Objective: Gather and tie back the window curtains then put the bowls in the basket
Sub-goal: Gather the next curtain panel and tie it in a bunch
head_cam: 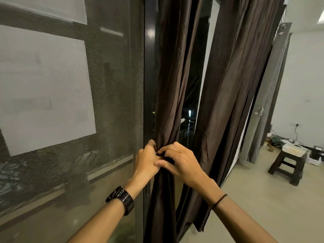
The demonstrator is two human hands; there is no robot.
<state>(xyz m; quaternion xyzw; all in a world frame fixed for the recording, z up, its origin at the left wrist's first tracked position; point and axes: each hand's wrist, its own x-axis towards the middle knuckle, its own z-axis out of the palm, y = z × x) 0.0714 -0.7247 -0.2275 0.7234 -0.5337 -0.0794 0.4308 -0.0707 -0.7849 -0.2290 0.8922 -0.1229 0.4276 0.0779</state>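
A dark brown curtain [172, 72] hangs bunched beside the black window frame [149, 81]. My left hand [146, 159] and my right hand [178, 160] meet at the gathered part of it at waist height. Both pinch a thin dark tie band [162, 153] wrapped round the bunch, fingers curled over the cloth. A second brown curtain panel [228, 88] hangs loose to the right, apart from my hands. No bowls or basket are in view.
A mesh screen [70, 102] fills the left side. To the right lies open floor with a dark wooden stool [287, 163] carrying a white tray, and cables and boxes [280, 142] along the far wall.
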